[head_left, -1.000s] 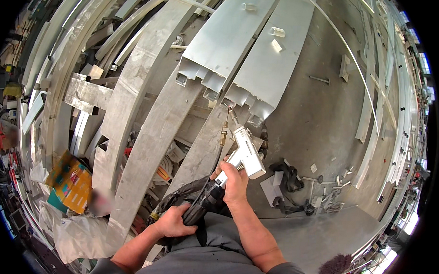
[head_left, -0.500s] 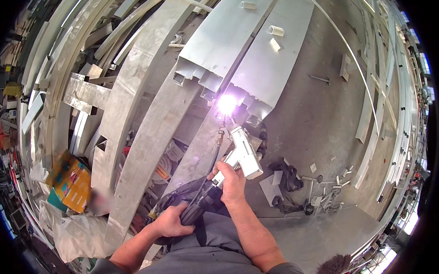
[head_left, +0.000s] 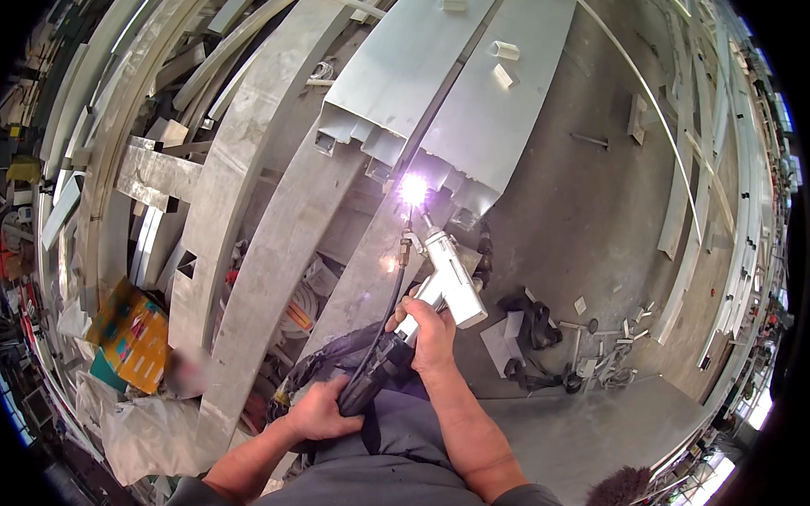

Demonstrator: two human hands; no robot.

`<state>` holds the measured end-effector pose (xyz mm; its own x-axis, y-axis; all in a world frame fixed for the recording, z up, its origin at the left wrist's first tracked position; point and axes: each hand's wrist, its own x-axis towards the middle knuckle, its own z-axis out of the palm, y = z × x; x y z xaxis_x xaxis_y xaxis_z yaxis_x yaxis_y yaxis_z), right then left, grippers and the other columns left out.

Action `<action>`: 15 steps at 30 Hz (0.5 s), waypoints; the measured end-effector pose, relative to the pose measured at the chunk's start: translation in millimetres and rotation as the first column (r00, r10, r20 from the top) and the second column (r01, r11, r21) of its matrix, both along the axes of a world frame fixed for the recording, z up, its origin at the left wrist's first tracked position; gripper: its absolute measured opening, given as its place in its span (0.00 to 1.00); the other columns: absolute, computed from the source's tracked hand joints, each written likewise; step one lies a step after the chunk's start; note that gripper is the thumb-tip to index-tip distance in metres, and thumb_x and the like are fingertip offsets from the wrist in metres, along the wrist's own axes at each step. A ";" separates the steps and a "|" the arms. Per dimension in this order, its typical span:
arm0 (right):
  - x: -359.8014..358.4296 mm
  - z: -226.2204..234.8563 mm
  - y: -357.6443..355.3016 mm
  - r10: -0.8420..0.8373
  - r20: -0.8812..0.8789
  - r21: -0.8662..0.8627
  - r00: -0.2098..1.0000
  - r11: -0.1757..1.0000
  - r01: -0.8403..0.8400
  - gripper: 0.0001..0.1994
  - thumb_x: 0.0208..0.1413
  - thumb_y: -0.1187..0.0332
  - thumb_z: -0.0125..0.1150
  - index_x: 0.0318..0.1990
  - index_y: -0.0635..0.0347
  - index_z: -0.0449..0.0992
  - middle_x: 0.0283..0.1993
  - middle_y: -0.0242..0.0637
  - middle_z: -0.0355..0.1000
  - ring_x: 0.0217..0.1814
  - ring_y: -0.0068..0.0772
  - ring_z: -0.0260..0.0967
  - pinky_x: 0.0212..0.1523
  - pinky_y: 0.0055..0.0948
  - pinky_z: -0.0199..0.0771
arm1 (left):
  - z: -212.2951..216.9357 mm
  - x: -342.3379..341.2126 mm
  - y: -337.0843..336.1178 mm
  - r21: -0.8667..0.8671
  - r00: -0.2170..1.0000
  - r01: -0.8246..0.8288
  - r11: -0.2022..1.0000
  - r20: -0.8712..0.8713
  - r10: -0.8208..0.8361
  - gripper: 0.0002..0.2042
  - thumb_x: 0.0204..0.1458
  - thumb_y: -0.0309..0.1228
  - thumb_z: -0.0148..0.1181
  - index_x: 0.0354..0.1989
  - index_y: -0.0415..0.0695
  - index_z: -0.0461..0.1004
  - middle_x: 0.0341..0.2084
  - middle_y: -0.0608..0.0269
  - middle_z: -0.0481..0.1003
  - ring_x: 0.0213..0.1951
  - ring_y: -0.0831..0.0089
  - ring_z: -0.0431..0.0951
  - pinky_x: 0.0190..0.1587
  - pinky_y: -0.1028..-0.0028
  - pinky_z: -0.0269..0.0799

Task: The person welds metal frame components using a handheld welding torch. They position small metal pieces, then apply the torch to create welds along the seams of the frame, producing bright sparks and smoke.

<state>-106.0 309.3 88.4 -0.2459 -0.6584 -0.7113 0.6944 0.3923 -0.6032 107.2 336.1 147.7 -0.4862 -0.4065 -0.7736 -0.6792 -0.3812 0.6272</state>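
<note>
My right hand [head_left: 432, 334] is wrapped round the grip of a white and silver welding gun [head_left: 455, 286]. Bright violet-white light [head_left: 414, 191] glares at its tip and hides the exact point of contact. The glare sits at the near end of two long sheet-metal profiles [head_left: 486, 109], by the narrow gap between them. Closer to my body, my left hand [head_left: 322, 411] is closed round the black sleeve [head_left: 365, 385] of the gun's cable. A thin wire feed tube [head_left: 400, 284] with a brass-coloured fitting runs alongside the gun.
Long metal beams [head_left: 248, 149] lie to the left, some under the profiles. A yellow-orange box [head_left: 133, 337] and a pale plastic bag [head_left: 153, 432] stand at lower left. Metal offcuts and black straps [head_left: 532, 324] lie on the floor at right. Small metal pieces [head_left: 505, 75] rest on the profiles.
The bright spot and gun tip have shifted very slightly left and nearer in the picture, as have the profiles' near ends. Both hands keep their hold.
</note>
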 end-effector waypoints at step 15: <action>-8.5 25.2 43.2 0.073 0.152 -0.029 0.986 0.997 -0.069 0.17 0.53 0.73 0.58 0.51 0.64 0.67 0.29 0.42 0.72 0.30 0.39 0.75 0.35 0.37 0.76 | 25.2 10.9 27.3 -0.035 0.990 0.133 0.990 0.060 -0.131 0.25 0.39 0.38 0.74 0.41 0.34 0.71 0.26 0.45 0.78 0.29 0.58 0.80 0.38 0.63 0.76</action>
<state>-114.5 352.5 113.6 -0.0874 -0.6872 -0.7212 0.7503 0.4308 -0.5014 118.1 363.4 172.8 -0.4930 -0.3716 -0.7867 -0.7572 -0.2621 0.5983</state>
